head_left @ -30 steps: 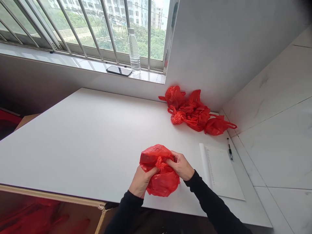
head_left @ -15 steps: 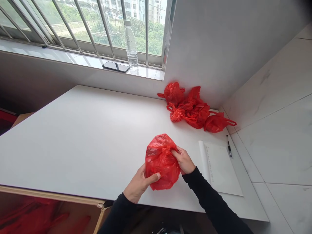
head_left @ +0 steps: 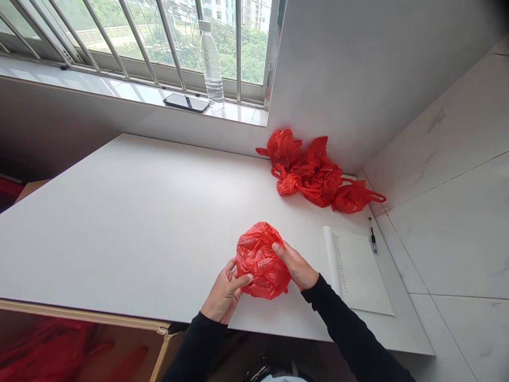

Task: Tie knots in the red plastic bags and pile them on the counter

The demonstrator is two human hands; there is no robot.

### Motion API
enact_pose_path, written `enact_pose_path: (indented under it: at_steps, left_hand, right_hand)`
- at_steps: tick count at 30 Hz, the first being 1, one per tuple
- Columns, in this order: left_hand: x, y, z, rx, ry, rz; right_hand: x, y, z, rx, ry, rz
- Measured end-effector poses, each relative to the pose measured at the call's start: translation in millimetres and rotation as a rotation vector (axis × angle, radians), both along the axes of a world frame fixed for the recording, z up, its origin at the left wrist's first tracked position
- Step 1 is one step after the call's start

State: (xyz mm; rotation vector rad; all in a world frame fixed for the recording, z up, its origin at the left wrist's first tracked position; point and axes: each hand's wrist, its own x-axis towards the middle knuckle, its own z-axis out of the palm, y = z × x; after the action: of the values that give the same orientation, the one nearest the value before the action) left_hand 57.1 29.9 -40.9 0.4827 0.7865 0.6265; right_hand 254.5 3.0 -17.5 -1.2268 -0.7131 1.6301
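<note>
A crumpled red plastic bag (head_left: pixel 262 257), bunched into a rounded bundle, is held between both hands above the front part of the white table (head_left: pixel 131 228). My left hand (head_left: pixel 225 292) grips its lower left edge, thumb on top and fingers beneath. On the right side, my right hand (head_left: pixel 298 268) has its thumb pressed on the upper face of the bag, its other fingers mostly hidden behind. Whether anything is inside the bag cannot be made out.
Several knotted red plastic bags (head_left: pixel 318 175) are heaped against the wall. An open notebook (head_left: pixel 363 273) and a pen (head_left: pixel 373 239) lie at the right. On the windowsill are a phone (head_left: pixel 186 103) and a water bottle (head_left: pixel 212 69). A cardboard box (head_left: pixel 159 355) with red bags stands below the table's edge.
The bag has been bunched smaller and rounder. My right thumb has shifted from the gathered part onto the bag's upper face, and my left thumb has moved slightly left and up.
</note>
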Motion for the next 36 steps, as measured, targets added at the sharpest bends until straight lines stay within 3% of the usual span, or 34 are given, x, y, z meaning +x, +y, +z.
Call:
enact_pose_path:
  at_steps: [4, 7, 11, 15, 19, 22, 25, 28, 31, 34, 36]
  left_hand:
    - [3, -1, -6.5, -0.012, 0.019, 0.033]
    - [8, -4, -6.9, 0.005, 0.017, 0.015]
    - [14, -9, 3.1, 0.06, 0.007, -0.064]
    - [16, -8, 10.1, 0.052, 0.071, 0.023]
    - [15, -5, 1.1, 0.001, 0.121, 0.083]
    - [16, -6, -4.2, -0.057, 0.149, 0.071]
    - [19, -11, 2.6, -0.044, 0.157, 0.046]
    - [21, -17, 14.7, 0.086, 0.124, -0.01]
    - [20, -19, 17.0, 0.132, 0.154, -0.014]
    - [18, -16, 8.2, 0.087, 0.197, 0.013]
    - [18, -15, 2.9, 0.063, 0.226, -0.014]
  right_hand:
    - [0, -8, -4.0, 0.077, -0.107, 0.099]
    - [-1, -10, -14.6, 0.051, -0.167, 0.026]
    - [-4, -9, -19.0, 0.038, -0.182, -0.033]
    - [-1, -12, -12.3, 0.024, -0.146, -0.026]
    - [4, -20, -10.0, 0.004, -0.089, 0.075]
    - [3, -22, -13.8, 0.014, -0.088, 0.036]
    - [-1, -19, -16.4, 0.045, -0.112, -0.041]
    - [-2, -15, -11.2, 0.057, -0.138, -0.072]
    - [-1, -16, 0.1, 0.107, -0.095, 0.02]
    - [-2, -19, 5.7, 0.162, -0.04, 0.118]
    - [-3, -20, 2.4, 0.135, -0.068, 0.112]
